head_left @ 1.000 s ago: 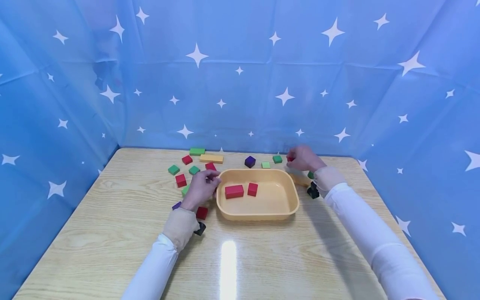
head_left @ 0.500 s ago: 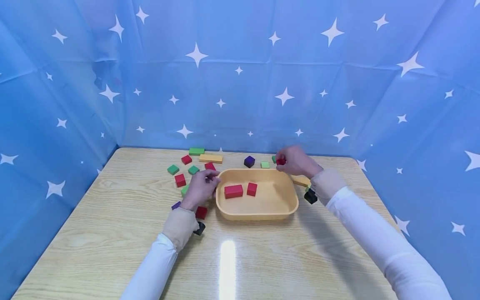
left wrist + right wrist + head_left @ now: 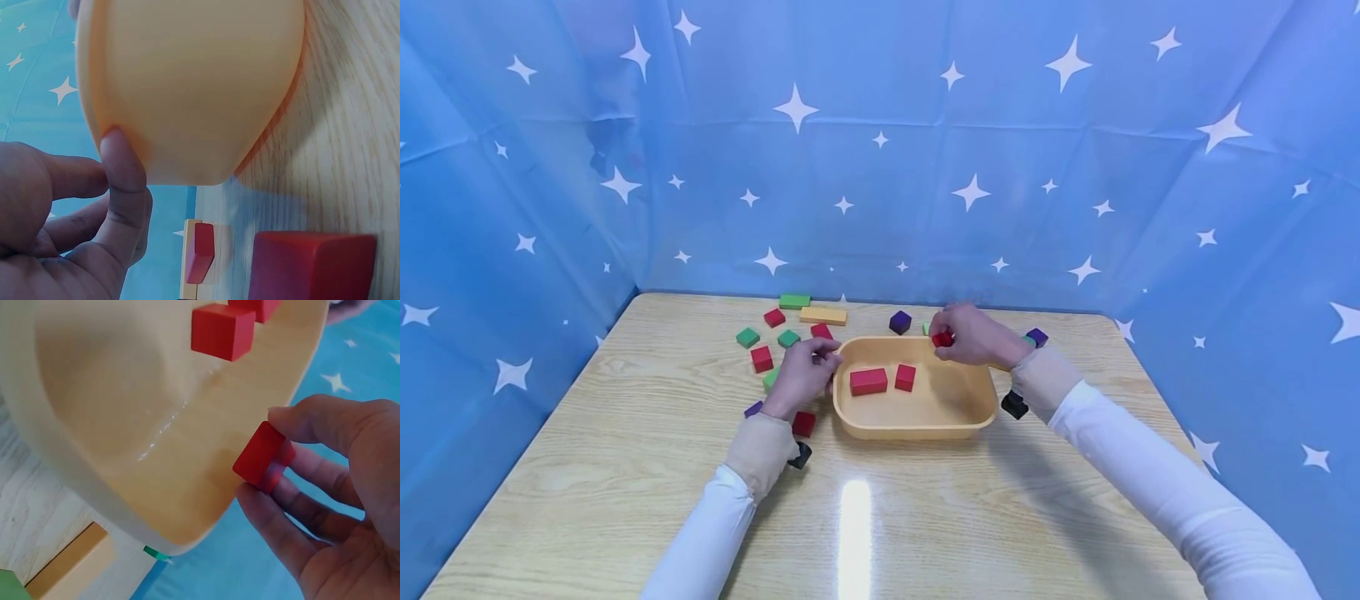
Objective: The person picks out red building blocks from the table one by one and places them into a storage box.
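Observation:
In the head view, a yellow-orange plastic tub (image 3: 917,433) sits on the table with a long red block (image 3: 868,382) and a red cube (image 3: 905,377) inside. My left hand (image 3: 805,375) grips its left end near the rim, the bent fingers (image 3: 122,162) touching the outer wall in the left wrist view. Over the far right part of the rim, my right hand (image 3: 976,335) pinches a small red block (image 3: 259,453) between thumb and fingertips. A second red piece shows behind that block in the right wrist view, partly covered by the fingers.
Loose red, green and purple blocks, including a red one (image 3: 803,424), lie left of the tub. Behind it are a yellow plank (image 3: 823,316) and a purple block (image 3: 900,322). Another purple block (image 3: 1037,337) lies beyond my right wrist. A starry blue curtain (image 3: 880,200) encloses the table.
My right hand has moved left and toward the tub with the red block, from the table's back right to over the rim. The left hand and tub stay put.

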### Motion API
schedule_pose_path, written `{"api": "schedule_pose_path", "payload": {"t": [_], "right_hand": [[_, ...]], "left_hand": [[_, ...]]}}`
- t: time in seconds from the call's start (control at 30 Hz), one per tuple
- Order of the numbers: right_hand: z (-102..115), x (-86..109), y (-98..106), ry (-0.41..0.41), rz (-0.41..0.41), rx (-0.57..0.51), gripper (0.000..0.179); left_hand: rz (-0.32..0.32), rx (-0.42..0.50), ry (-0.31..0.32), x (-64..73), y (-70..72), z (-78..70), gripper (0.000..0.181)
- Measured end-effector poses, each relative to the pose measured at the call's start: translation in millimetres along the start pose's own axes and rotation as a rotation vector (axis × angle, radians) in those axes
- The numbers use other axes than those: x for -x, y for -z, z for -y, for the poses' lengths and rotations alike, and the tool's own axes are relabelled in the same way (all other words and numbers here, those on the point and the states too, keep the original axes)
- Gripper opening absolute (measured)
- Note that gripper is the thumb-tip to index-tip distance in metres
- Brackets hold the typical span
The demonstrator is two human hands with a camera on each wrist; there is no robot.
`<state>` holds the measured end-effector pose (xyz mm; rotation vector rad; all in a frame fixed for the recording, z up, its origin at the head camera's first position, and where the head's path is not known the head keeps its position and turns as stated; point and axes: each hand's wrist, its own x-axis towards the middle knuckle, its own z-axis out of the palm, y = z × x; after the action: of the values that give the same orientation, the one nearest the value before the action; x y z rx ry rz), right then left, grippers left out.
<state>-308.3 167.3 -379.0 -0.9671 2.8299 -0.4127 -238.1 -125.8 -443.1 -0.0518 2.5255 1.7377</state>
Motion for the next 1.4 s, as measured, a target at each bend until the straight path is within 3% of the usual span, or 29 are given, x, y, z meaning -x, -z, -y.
{"api": "schedule_pose_path", "payload": {"t": [0.2, 0.5, 0.77, 1.2, 1.4], "right_hand": [[4, -2.0, -4, 0.03, 0.064, 0.028, 0.018], [10, -2.6, -9, 0.137, 0.183, 0.038, 0.011], [12, -8.1, -22, 0.077, 0.302, 0.059, 0.011], [13, -9.9, -36, -0.006, 0.361, 0.08, 0.012], [12, -9.1, -40, 0.007, 0.356, 0.123, 0.013]], "left_hand": [[-0.004, -0.005, 0.012, -0.3, -0.2, -1.0, 0.031], [-0.012, -0.013, 0.006, 1.1, -0.4, -1.3, 0.03], [-0.008, -0.002, 0.014, 0.8, -0.1, -0.5, 0.03], [-0.002, -0.001, 0.035, -0.3, -0.8, -0.7, 0.03], [-0.004, -0.002, 0.026, -0.8, -1.3, 0.1, 0.03]]}}
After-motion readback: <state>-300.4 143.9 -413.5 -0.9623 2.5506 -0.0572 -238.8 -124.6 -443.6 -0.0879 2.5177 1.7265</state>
